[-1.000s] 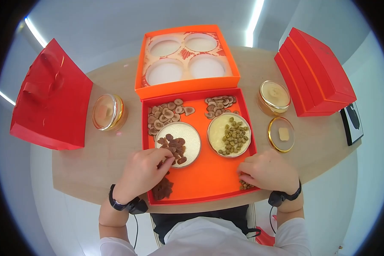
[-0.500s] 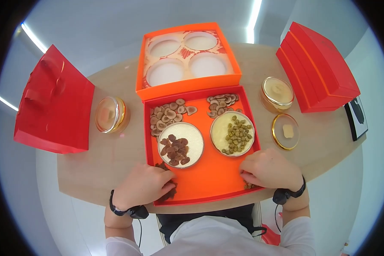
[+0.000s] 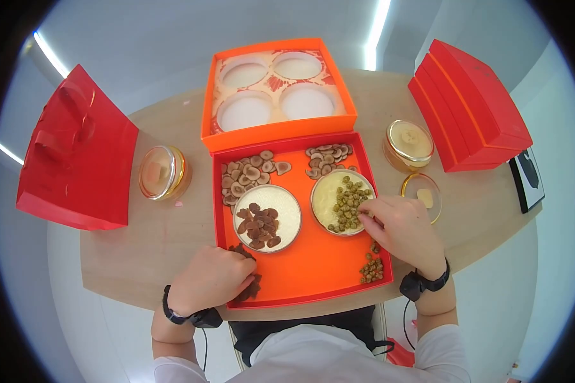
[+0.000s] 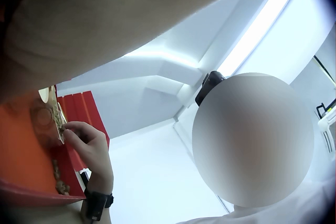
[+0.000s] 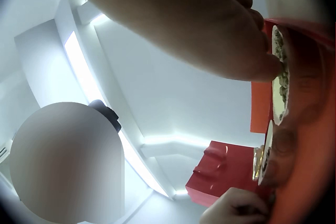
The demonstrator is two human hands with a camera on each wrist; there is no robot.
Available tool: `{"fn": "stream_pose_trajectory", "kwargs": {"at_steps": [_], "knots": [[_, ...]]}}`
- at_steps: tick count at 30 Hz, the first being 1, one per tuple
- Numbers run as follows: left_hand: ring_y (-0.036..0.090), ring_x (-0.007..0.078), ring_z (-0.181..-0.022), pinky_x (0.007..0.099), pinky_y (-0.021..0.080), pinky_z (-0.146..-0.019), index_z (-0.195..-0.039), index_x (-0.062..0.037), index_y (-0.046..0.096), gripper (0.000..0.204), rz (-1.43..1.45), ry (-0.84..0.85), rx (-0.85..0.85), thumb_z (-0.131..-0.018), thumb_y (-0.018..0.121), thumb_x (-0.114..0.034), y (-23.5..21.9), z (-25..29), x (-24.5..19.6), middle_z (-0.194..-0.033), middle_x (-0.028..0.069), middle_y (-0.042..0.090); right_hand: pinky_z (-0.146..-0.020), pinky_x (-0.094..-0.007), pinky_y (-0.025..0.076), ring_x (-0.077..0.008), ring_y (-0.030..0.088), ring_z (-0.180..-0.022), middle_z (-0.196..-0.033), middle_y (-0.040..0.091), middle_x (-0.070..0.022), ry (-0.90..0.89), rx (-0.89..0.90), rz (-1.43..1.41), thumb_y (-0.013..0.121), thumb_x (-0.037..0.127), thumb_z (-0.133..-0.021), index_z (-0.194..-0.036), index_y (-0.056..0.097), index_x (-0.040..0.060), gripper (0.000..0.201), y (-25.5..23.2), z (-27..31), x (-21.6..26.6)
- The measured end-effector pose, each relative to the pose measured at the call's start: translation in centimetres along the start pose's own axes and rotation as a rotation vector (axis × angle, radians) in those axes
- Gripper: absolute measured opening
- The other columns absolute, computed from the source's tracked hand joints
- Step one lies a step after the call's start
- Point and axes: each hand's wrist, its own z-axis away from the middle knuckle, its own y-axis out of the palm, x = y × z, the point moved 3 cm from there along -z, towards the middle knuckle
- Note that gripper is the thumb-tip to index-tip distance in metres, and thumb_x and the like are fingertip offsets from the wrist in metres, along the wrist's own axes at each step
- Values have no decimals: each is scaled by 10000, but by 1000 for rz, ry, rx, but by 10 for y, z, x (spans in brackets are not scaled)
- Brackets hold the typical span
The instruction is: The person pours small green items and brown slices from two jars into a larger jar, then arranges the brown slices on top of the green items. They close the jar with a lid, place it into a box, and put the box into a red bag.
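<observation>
since a moment ago, the right hand (image 3: pixel 402 230) has moved up from the near right corner of the red tray (image 3: pixel 300 271) to the right container (image 3: pixel 322 205), uncovering a small green pile (image 3: pixel 372 269) in that corner. its thumb and forefinger pinch at the edge of the green pieces (image 3: pixel 347 203) lying on the container's pale surface. over at the near left corner, the left hand (image 3: pixel 214 274) is curled down on a dark brown pile (image 3: pixel 248 292), same as before; i can't see its fingertips well enough to say whether they grip a piece. just above it sits the left container (image 3: pixel 284 210), with reddish-brown pieces (image 3: pixel 260 225) on its pale top. sliced rounds fill the tray's far corners, a bigger heap (image 3: pixel 246 173) on the left and a smaller one (image 3: pixel 329 157) on the right. touching the tray's far side is an orange box (image 3: pixel 278 135) with four round wells. lidded jars, one to the left (image 3: pixel 163 172) and another to the right (image 3: pixel 409 147), stand on the bench (image 3: pixel 140 255).
</observation>
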Motion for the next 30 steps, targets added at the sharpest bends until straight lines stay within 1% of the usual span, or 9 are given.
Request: {"fn": "stream_pose_trajectory", "kwargs": {"at_steps": [1,4,8,11,14,17,19,25,30], "knots": [[747,303,-737,432,593,-683,-852,-95,733,181,-3,-4,1,-906,803,-254,0,1,0,-782,75,751,-659,-415,547,-291,731,-730,-855,760,-97,1,-3,1,792,144,-932,-1008,774,71,107,-1,-1,1],[760,301,-762,425,600,-695,-967,-136,810,167,29,-13,37,-883,824,-280,-2,0,1,-844,70,783,-659,-408,549,-284,733,-728,-856,762,-94,3,-15,-10,797,151,-932,-1005,777,75,108,0,-1,1],[759,307,-780,427,603,-714,-962,-118,802,170,86,-39,-48,-884,823,-268,-4,6,4,-851,85,776,-659,-392,551,-273,726,-713,-832,749,-83,0,51,-121,819,171,-911,-988,780,79,126,-3,2,0],[758,307,-811,438,599,-727,-937,-105,786,151,76,-84,-57,-886,818,-243,-14,10,3,-867,81,769,-699,-427,575,-291,746,-824,-875,753,-85,-63,384,-196,808,200,-892,-953,767,94,128,-17,10,9],[758,302,-827,440,600,-733,-942,-107,794,147,39,-88,-47,-877,820,-236,-14,11,6,-881,76,769,-701,-408,579,-273,742,-855,-868,725,-64,-179,566,-24,818,235,-870,-908,752,105,150,-6,20,12],[756,293,-826,430,601,-738,-933,-112,800,164,-9,-39,-40,-869,825,-260,-9,7,4,-881,66,765,-700,-399,579,-256,734,-871,-856,688,-42,-218,578,103,815,244,-857,-863,729,112,157,0,22,19],[757,278,-821,418,605,-758,-949,-119,821,204,-52,-23,-22,-859,836,-301,-7,5,2,-885,50,766,-691,-401,576,-254,731,-859,-849,679,-43,-237,585,95,806,236,-852,-855,725,108,151,3,23,18],[752,270,-806,407,596,-715,-957,-128,797,174,29,7,-10,-883,819,-284,-10,0,-4,-865,48,760,-674,-402,568,-245,720,-826,-824,673,-34,-248,562,78,816,220,-835,-820,723,110,144,7,25,16],[752,274,-792,417,595,-697,-942,-129,777,141,54,47,-15,-910,801,-264,1,-6,-5,-844,55,754,-671,-398,567,-237,716,-817,-806,672,-28,-278,550,84,823,217,-836,-801,723,114,148,6,24,19]]}}
